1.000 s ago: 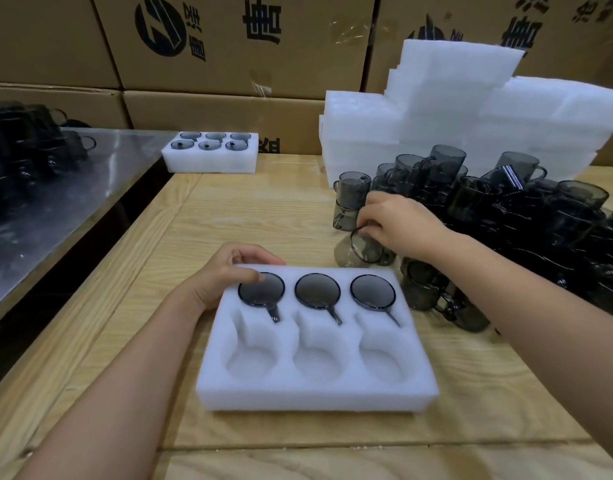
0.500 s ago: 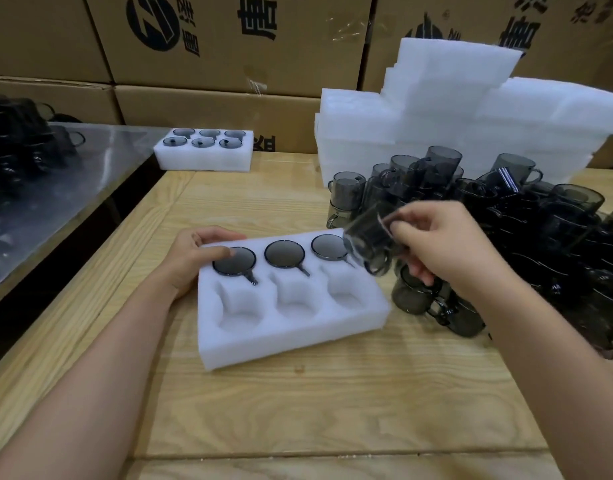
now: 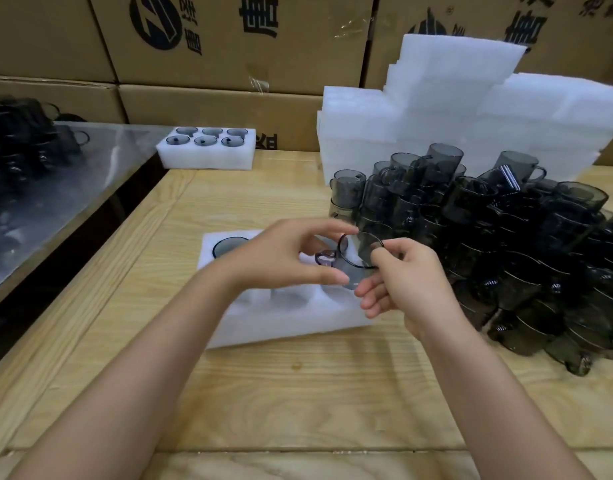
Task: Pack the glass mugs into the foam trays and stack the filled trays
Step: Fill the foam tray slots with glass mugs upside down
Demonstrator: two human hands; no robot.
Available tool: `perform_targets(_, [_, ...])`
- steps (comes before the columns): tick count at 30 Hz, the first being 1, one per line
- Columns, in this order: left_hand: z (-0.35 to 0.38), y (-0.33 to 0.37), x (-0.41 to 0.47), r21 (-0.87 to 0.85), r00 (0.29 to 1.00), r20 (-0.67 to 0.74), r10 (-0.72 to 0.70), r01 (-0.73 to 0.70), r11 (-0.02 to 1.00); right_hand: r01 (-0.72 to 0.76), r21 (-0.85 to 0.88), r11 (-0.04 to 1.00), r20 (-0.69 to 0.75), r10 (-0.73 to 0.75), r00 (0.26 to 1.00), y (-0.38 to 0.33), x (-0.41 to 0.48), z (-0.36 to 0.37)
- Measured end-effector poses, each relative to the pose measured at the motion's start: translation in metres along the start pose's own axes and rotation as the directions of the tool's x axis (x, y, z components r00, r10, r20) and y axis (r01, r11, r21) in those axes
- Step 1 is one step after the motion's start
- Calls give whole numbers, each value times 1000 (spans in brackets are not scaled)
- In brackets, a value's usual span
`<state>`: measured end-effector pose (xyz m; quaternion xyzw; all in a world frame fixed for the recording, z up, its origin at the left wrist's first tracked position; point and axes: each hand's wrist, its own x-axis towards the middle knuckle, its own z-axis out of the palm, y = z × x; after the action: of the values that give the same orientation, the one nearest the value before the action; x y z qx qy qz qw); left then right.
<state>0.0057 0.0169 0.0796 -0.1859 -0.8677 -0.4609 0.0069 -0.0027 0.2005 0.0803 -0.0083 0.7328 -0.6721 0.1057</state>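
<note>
Head view: a second ago the left hand point(image 3: 281, 258) rested on the far left corner of the foam tray point(image 3: 281, 323), while the right hand point(image 3: 409, 282) alone fetched a glass mug point(image 3: 353, 263) from the heap of mugs point(image 3: 506, 237) to the right of the tray. Now the left hand has left that corner and both hands hold the mug in the air, just above the far right part of the tray. The left fingers point(image 3: 327, 278) are curled round the mug body near its handle. The right thumb and forefinger pinch the rim.

The mug is tilted, its mouth toward the camera. I judge it is being turned to fit a pocket in the tray's empty near row. Nothing steadies the tray now, so it may slide on the tabletop point(image 3: 298, 393). A filled tray point(image 3: 208, 159) waits well beyond it.
</note>
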Motion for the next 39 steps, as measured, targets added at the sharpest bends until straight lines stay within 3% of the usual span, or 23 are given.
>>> perform_targets(2, [6, -6, 3, -29, 997, -78, 15, -17, 999, 19, -47, 999, 6, -18, 1000, 2, 0, 2])
perform_targets(3, [5, -9, 3, -71, 995, -95, 13, -20, 997, 69, -173, 982, -9, -72, 997, 4, 1, 0])
perform_targets(5, [3, -13, 3, -147, 995, -94, 27, -41, 988, 199, -520, 831, -4, -236, 972, 6, 3, -6])
perform_targets(6, [3, -13, 2, -174, 995, -90, 35, -51, 984, 246, -595, 765, 37, -280, 959, 8, 4, -9])
perform_targets(9, [2, -13, 0, -207, 997, -62, 51, -63, 976, 360, -536, 764, 208, -293, 933, 14, 4, -14])
perform_targets(11, [2, -14, 0, -215, 997, -46, 55, -63, 975, 449, -548, 706, 261, -365, 894, 21, 3, -12])
perform_targets(14, [2, -17, 0, -256, 996, -83, 21, -42, 966, 494, -548, 675, 187, -477, 859, 25, 5, -7])
perform_targets(17, [1, -19, -1, -246, 993, -112, -27, -2, 969, 449, -599, 664, 122, -479, 870, 27, 3, -1])
perform_targets(22, [3, -22, -2, -248, 995, -77, -58, 37, 968, 459, -729, 507, 122, -563, 817, 40, -1, 10])
perform_targets(26, [12, -19, -3, -2, 994, -105, 22, -23, 1000, 480, -694, 537, 178, -518, 836, 37, 1, -1])
perform_targets(30, [13, -20, -3, 176, 991, -73, 112, -97, 980, 560, -614, 556, 329, -465, 822, 33, 7, -1])
perform_targets(35, [16, -22, -1, 471, 995, 47, 90, -102, 876, 512, -811, 282, 439, -284, 852, 46, 8, 10])
perform_targets(39, [16, -19, 0, 441, 995, 70, 67, -92, 893, 495, -830, 257, 432, -266, 862, 50, 6, 9])
